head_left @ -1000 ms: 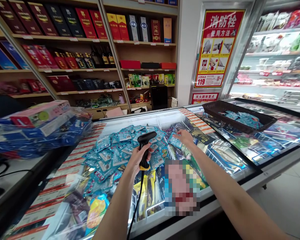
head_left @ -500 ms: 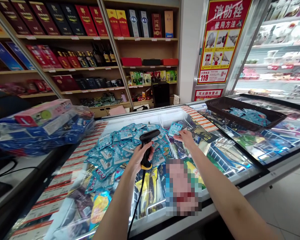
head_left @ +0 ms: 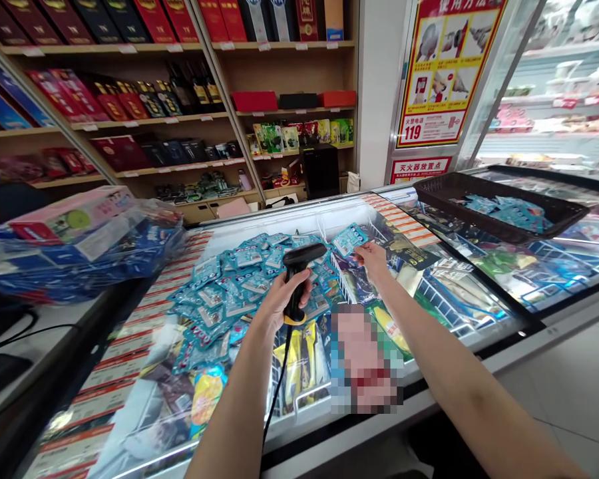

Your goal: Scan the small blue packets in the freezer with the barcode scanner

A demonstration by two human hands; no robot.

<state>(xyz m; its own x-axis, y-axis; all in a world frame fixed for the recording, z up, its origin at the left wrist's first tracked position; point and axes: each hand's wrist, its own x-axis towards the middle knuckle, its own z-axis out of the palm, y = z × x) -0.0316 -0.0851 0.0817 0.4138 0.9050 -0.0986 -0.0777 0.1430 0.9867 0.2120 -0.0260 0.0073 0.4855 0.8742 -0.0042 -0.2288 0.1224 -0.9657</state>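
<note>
Wooden shelves (head_left: 289,70) stocked with boxes and bottles line the back of the shop in the head view, with a red-bordered poster (head_left: 444,73) on the right and a glass-topped freezer (head_left: 554,340) stretching across the foreground. Over the glass spreads a loose pile of blue packets (head_left: 239,273), many overlapping, and to its left runs a long band of orange-and-white price labels (head_left: 120,362). The left hand (head_left: 289,296) is wrapped round the handle of a black barcode scanner (head_left: 304,255), a firm grasp, the scanner's cord (head_left: 281,382) trailing down from the handle's base toward the near edge. The right hand (head_left: 373,259) pinches one blue packet (head_left: 348,239) by its near corner between thumb and fingers — the packet is tilted, just beyond the fingertips, to the right of the pile and near the scanner's head but apart from it. Farther right, a dark brown tray (head_left: 436,191) stands on the freezer, holding more blue packets (head_left: 519,211). At the far left sits a plastic-wrapped blue bundle (head_left: 97,266) — a pink box (head_left: 74,213) lies on top of it.
</note>
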